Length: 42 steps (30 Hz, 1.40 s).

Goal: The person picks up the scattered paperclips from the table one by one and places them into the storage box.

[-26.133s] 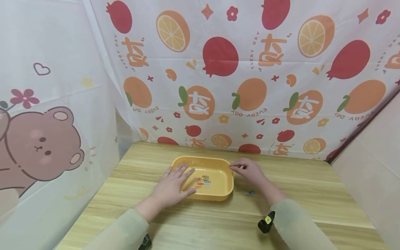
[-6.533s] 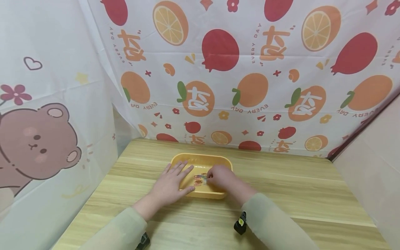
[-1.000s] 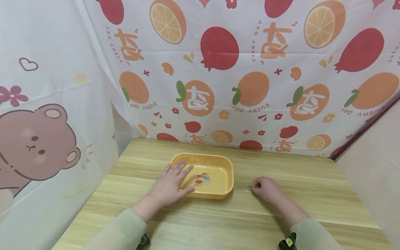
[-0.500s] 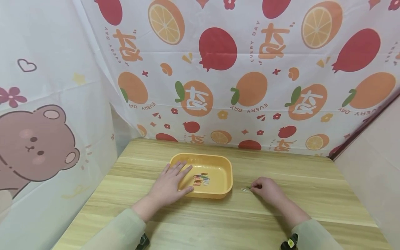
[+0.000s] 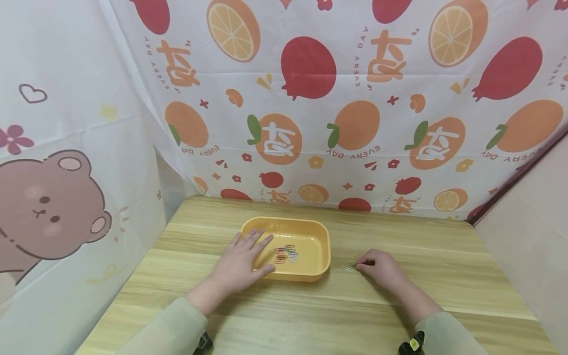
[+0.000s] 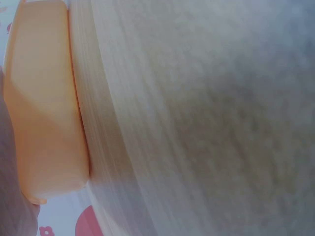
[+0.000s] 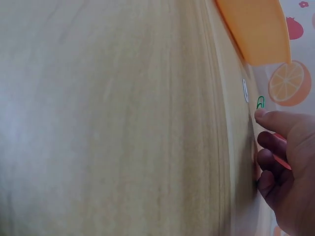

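My left hand [image 5: 237, 264] lies spread across the left side of a yellow plastic tray [image 5: 327, 250], fingers straight over its rim. Several coloured paper clips [image 5: 286, 253] are scattered on the tray's floor. To the right of the tray, my right hand [image 5: 385, 270] pinches a green paper clip [image 7: 261, 102] between thumb and forefinger, just above the table. Beside it a white paper clip [image 5: 347, 268] lies flat on the wood. In the left wrist view the tray's outer wall [image 6: 47, 103] shows, with only a bit of the left hand at the edge.
The wood-grain table [image 5: 310, 320] carries the tray. A fruit-print curtain [image 5: 310, 123] hangs behind it, and a bear-print curtain [image 5: 53, 207] at the left. A pale panel [image 5: 532, 241] stands at the right. Dark wrist cameras [image 5: 411, 343] sit under both sleeves.
Several seconds ago my right hand was inside the tray; it is now on the table to the right, pinching the green paper clip. In the last second it barely moved. My left hand stays put.
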Motion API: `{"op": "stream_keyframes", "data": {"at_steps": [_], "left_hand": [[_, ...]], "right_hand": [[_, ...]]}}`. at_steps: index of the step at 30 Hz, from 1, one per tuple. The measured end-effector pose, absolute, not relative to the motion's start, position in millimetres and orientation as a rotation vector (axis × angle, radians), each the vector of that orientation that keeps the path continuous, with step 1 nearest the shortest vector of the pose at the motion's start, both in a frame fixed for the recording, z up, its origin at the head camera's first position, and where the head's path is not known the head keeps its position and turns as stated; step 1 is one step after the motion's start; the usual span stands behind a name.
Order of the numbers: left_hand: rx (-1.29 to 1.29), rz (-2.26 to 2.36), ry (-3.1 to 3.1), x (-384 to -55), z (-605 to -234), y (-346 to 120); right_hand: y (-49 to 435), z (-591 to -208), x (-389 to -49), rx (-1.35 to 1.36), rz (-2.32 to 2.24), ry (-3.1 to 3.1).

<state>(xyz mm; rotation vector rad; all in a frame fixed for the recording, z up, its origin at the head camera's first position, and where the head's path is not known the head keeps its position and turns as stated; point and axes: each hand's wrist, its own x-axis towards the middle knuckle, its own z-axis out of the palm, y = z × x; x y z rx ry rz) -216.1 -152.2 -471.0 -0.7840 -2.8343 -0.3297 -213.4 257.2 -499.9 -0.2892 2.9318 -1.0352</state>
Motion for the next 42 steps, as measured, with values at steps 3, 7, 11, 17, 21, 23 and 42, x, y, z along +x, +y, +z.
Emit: {"op": "stream_keyframes", "data": {"at_steps": [3,7,11,17,21,23,42], "left_hand": [[-0.784,-0.322,-2.836,-216.8,-471.3,-151.6],[-0.781,-0.316,-2.845,-217.2,-471.7,-151.0],[-0.785,-0.307,-2.834,-217.1,-471.7,-151.2],[-0.786,-0.33,-2.811,-215.4,-470.7,-151.3],[-0.788,-0.339,-2.817,-213.9,-471.4,-150.6],[-0.788,-0.337,-2.818,-213.5,-471.8,-150.4],[-0.776,-0.32,-2.815,-213.4,-471.6,-152.0]], "right_hand": [[259.3,-501.1,-215.0,-0.279,-1.066,2.937],[261.3,-501.3,-215.9,-0.254,-1.11,2.922],[261.2,-499.6,-216.2,-0.209,-1.131,2.902],[259.2,-497.1,-215.6,-0.185,-1.146,2.891],[257.1,-495.5,-216.4,-0.148,-1.165,2.87],[255.4,-494.8,-217.3,-0.138,-1.173,2.856],[237.4,-484.6,-228.0,-0.132,-1.362,2.785]]}}
